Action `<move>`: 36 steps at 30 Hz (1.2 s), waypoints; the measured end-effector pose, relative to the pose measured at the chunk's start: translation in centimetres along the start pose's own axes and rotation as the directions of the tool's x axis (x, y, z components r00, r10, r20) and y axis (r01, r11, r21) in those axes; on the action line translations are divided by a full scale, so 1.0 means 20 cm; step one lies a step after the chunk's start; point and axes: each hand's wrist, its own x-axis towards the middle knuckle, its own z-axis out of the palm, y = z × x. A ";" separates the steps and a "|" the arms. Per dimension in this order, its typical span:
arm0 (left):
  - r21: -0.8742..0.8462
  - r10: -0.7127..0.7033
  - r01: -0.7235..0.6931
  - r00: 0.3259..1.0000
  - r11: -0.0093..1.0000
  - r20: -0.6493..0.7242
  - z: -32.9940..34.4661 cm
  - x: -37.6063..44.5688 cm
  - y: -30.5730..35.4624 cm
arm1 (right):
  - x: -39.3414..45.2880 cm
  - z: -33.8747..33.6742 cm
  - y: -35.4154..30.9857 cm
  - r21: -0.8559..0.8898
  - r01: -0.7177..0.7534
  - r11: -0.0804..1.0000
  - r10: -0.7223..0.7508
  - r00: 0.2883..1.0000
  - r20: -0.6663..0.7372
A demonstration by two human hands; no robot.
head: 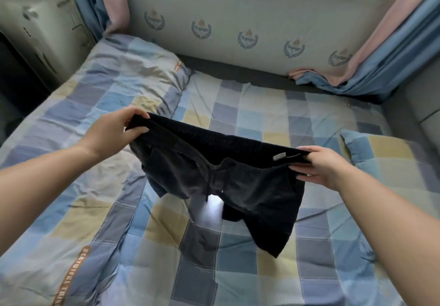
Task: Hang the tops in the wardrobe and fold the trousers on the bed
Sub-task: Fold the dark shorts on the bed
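A pair of black trousers (238,186) with an elastic waistband hangs in the air above the bed (250,120). The waistband is stretched open between my two hands, with a small white label near its right end. My left hand (116,131) grips the left end of the waistband, fingers curled over the edge. At the right end, my right hand (321,165) pinches the band between thumb and fingers. The legs dangle down toward the checked sheet, bunched and uneven.
A checked pillow (133,72) lies at the head on the left, another checked cushion (385,153) at the right. A padded wall panel (238,20) backs the bed. Pink and blue curtains (381,55) hang at both corners.
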 end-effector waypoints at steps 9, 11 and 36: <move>0.079 0.203 -0.192 0.964 0.978 -0.171 -0.59 0.21 0.40 | -0.56 -0.18 -0.51 0.315 0.281 0.907 -0.258 0.959 -0.112; 0.062 0.218 -0.211 0.965 0.975 -0.143 -0.68 0.19 0.44 | -0.68 -0.18 -0.52 0.325 0.328 0.887 -0.296 0.944 -0.145; -0.049 0.170 -0.170 0.985 0.984 -0.009 -0.76 -1.38 0.42 | -2.05 -0.05 0.70 0.411 0.227 0.883 -0.139 0.963 -0.233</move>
